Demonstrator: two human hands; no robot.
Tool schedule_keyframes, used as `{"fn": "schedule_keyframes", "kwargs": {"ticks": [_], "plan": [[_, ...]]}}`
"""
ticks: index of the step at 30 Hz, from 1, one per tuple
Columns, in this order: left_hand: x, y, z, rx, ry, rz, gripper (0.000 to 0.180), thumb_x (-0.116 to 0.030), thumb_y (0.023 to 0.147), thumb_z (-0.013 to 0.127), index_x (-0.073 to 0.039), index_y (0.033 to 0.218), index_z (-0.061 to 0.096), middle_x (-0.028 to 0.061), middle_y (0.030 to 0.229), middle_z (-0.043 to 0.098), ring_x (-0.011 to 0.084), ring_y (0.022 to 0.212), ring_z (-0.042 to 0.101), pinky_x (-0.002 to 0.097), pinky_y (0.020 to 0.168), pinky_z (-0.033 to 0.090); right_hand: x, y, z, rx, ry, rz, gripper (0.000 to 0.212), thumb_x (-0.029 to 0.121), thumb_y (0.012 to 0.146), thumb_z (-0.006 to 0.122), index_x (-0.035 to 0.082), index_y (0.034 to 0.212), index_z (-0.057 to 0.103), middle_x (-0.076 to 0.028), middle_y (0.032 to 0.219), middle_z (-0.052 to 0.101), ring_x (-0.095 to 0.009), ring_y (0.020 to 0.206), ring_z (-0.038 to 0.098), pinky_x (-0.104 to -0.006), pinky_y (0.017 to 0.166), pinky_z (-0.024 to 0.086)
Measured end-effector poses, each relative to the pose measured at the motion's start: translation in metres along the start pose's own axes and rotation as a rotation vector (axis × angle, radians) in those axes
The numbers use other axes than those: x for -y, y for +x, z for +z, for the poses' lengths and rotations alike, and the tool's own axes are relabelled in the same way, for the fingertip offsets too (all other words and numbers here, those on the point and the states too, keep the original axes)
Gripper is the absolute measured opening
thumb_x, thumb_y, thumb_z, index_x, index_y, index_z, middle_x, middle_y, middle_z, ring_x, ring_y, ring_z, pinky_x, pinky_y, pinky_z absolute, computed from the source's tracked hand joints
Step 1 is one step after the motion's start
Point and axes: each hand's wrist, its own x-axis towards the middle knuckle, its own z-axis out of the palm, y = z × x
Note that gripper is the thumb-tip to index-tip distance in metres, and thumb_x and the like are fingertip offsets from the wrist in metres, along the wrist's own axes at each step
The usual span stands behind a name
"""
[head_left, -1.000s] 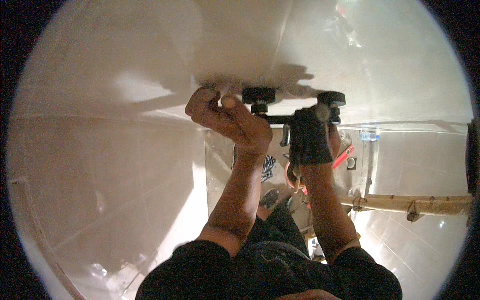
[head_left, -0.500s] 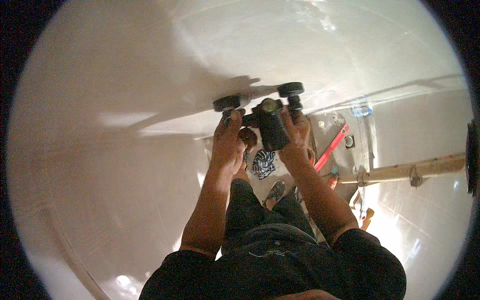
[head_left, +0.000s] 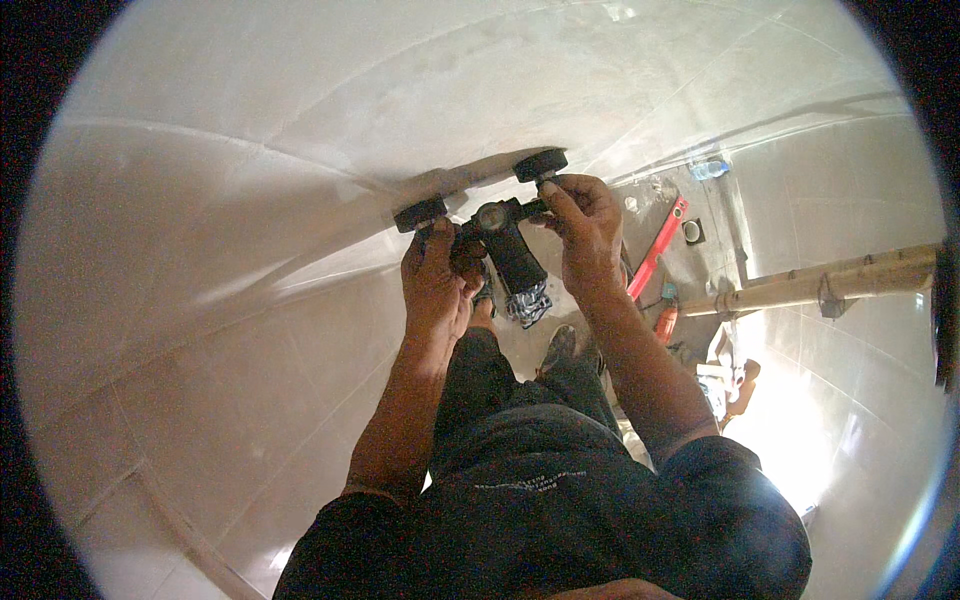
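Note:
Both my hands hold a black tool (head_left: 518,258) with two round pads, probably a suction lifter, close to the pale tiled wall (head_left: 400,90). A round gauge-like face (head_left: 492,216) tops its thick central body. My left hand (head_left: 432,285) is closed on the tool just below the left pad (head_left: 420,213). At the stem behind the right pad (head_left: 541,165), my right hand (head_left: 592,235) pinches with thumb and fingers. Both pads look near or against the wall; I cannot tell whether they touch. My left fingers partly hide the grip.
Beyond my right hand a red spirit level (head_left: 660,245) lies on the floor near a square plate with a round opening (head_left: 692,232). A wooden pole (head_left: 850,283) spans the right side. An orange bottle (head_left: 667,322), a clear bottle (head_left: 710,169) and a patterned cloth (head_left: 529,304) lie around.
The tool has shifted left, along with my left hand. My right hand has changed its hold from beside the central body to a pinch at the right pad's stem.

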Motion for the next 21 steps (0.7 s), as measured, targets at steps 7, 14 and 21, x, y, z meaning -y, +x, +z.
{"fn": "schedule_keyframes", "kwargs": {"ticks": [7,14,21], "plan": [[-0.005,-0.001,0.007,-0.051,0.037,-0.016,0.024,-0.03,0.103,0.056,-0.008,0.092,0.055,0.0054,0.067,0.06,0.0127,0.042,0.049,0.0266,0.035,0.034,0.001,-0.002,0.007,-0.083,0.066,0.073,0.04,0.022,0.089,0.075,-0.01,0.109,0.063,-0.018,0.092,0.072,-0.024,0.083,0.072,-0.0344,0.079,0.058],[-0.003,-0.005,0.01,-0.117,0.043,-0.01,0.024,-0.03,0.1,0.057,-0.009,0.09,0.054,0.0038,0.062,0.056,0.0116,0.04,0.044,0.0265,0.035,0.031,0.001,-0.001,0.01,-0.009,0.505,0.366,0.042,0.029,0.092,0.07,-0.008,0.11,0.061,-0.021,0.098,0.071,-0.028,0.088,0.072,-0.0396,0.085,0.058],[-0.003,0.0,0.005,-0.043,0.036,0.018,0.024,-0.03,0.102,0.057,-0.009,0.091,0.053,0.0046,0.064,0.057,0.0107,0.039,0.042,0.025,0.034,0.03,0.016,0.004,-0.002,0.005,-0.115,0.087,0.035,0.021,0.088,0.075,-0.006,0.107,0.062,-0.016,0.097,0.071,-0.023,0.08,0.07,-0.0358,0.076,0.058]]}}
